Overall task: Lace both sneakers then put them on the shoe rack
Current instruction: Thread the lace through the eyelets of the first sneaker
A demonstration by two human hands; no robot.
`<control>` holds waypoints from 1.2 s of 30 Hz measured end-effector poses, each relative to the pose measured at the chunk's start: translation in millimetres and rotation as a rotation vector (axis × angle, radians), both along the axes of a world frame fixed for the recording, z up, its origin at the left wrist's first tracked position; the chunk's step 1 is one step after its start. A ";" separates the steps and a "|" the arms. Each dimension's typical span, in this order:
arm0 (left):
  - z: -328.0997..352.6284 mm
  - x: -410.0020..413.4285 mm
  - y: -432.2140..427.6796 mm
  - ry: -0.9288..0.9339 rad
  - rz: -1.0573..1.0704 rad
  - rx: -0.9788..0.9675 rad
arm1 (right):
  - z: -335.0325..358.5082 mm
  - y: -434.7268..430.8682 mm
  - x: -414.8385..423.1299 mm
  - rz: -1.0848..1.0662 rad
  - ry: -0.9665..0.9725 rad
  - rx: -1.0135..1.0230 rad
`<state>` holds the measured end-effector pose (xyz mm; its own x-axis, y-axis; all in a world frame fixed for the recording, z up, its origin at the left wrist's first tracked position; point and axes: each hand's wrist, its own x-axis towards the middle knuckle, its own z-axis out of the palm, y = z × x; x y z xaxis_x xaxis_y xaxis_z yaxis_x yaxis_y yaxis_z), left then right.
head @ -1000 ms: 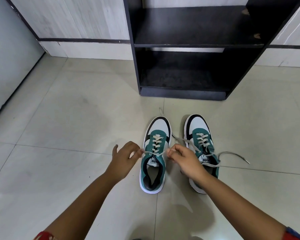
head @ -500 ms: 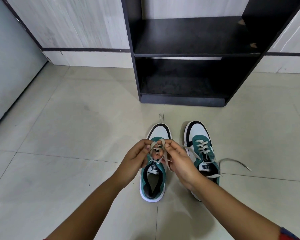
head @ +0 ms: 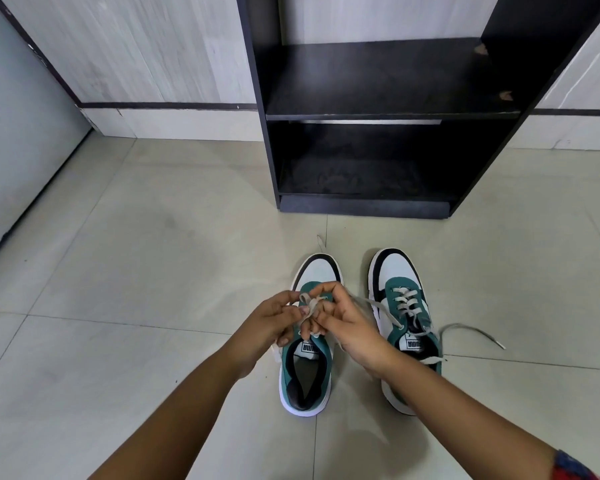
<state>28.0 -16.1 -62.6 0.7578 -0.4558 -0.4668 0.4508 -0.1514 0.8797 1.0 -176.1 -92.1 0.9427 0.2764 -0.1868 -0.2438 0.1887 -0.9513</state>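
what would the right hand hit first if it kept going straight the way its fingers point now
The right hand points left toward the left hand, so it would likely meet those fingers first, at the lace they pinch over the left sneaker; depth is hard to judge.

Hands hide the left sneaker's lacing.

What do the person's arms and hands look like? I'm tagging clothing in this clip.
Both hands, left and right, are bare, with no gloves, rings or watch visible. Forearms are uncovered; a red and blue patterned sleeve edge shows on the right arm.
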 end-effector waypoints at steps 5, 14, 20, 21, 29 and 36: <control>3.0 1.4 -4.8 -0.011 0.112 0.033 | 4.0 -0.4 -2.1 0.019 -0.066 -0.035; 1.8 -6.8 -0.2 -0.804 0.001 0.635 | 4.8 3.7 10.2 -0.168 0.251 -0.009; -8.0 2.8 6.3 -1.478 -0.360 0.810 | 9.6 1.2 17.1 -0.095 0.423 0.091; -8.2 2.7 5.0 -1.422 -0.380 0.840 | 10.1 0.6 16.4 -0.096 0.422 0.086; 20.9 14.2 -7.9 0.030 -0.081 0.476 | 13.3 -1.6 -4.7 0.013 0.101 -0.237; 16.7 7.6 -5.6 0.185 0.158 0.283 | 15.5 1.4 -26.5 -0.332 -0.174 -0.695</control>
